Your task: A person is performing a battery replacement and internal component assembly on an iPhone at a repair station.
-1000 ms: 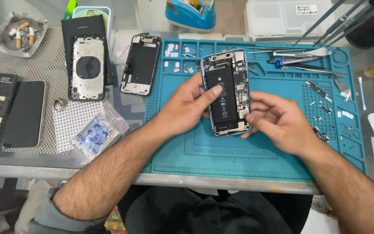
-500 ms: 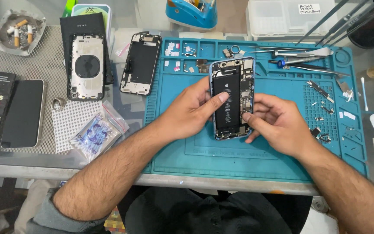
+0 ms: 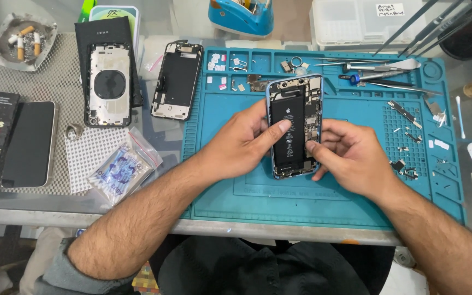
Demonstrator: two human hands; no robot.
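Note:
An opened smartphone [image 3: 295, 109] with its black battery and circuit board exposed lies on the teal repair mat [image 3: 312, 196]. My left hand [image 3: 241, 145] grips its left edge, the thumb pressing on the battery. My right hand [image 3: 350, 155] holds the lower right edge, fingertips touching the frame beside the battery. Both hands rest over the middle of the mat.
A detached screen [image 3: 177, 79] and a phone back housing [image 3: 108, 84] lie left of the mat. Tweezers and a screwdriver [image 3: 378, 74] sit at the mat's top right, small screws and parts [image 3: 411, 142] on the right. An ashtray [image 3: 22, 41], a dark phone [image 3: 28, 143] and a plastic bag [image 3: 120, 170] are far left.
The opened phone has stayed in both hands; my left thumb has shifted slightly on the battery. The view has drifted a little.

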